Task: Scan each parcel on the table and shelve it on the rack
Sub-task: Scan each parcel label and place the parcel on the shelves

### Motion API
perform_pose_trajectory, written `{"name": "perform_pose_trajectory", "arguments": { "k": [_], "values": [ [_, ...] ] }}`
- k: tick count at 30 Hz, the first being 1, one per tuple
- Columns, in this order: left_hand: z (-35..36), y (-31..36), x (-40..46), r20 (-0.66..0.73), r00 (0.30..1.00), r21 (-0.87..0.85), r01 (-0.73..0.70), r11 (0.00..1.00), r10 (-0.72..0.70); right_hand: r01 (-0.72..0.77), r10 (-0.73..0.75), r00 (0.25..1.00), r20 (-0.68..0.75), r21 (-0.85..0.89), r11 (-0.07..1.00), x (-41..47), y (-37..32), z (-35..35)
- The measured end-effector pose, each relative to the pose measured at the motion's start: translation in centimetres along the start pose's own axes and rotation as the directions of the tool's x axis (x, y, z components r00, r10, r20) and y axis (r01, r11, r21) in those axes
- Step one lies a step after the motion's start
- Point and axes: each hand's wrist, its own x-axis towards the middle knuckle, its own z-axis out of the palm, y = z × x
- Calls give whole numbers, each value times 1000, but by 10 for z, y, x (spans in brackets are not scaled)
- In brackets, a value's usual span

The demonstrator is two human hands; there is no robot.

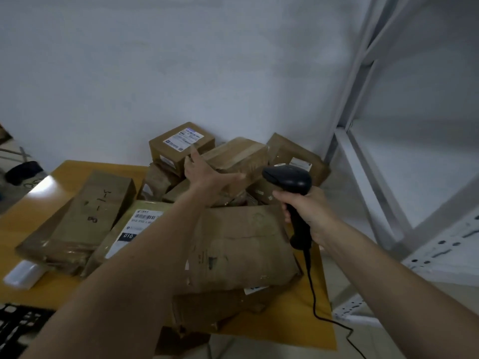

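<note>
1. The labelled carton (181, 145) sits atop the parcel heap at the counter's (31, 211) far side, against the wall.
2. The left hand (204, 169), fingers spread wide, reaches for it; take it by the side, label up.
3. The right hand (308, 211) holds the scanner (290, 180).
4. The rack (388, 151) stands open to the right; the cord (315, 301) trails over the counter edge.

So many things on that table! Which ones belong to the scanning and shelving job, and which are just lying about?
Part of the job:
- cardboard parcels piled on the table
- barcode scanner, gripped by the right hand
- left hand, open, reaching to the small labelled box
- white rack

Just lying about:
- keyboard
- white flat object
</note>
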Motion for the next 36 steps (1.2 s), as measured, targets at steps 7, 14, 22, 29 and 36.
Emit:
{"name": "perform_pose_trajectory", "arguments": {
  "k": [7,14,22,29,36],
  "values": [
    [16,-9,18,91,994,-51,-56,997,60,-21,21,1000,-18,-9,1000,14,5,-4],
    [12,2,2,106,994,-567,52,822,10,29,-25,990,-137,26,999,18,2,-10],
    [-4,1,-48,665,659,-729,674,115,352,195,-127,950,-285,225,955,-6,-24,-22],
    [14,10,-115,586,713,-762,646,-37,384,303,-279,949,-147,181,935,-54,-37,-44],
    [29,39,-182,534,783,-794,594,-130,319,304,-323,940,108,163,939,-111,-25,-66]
  ]
}}
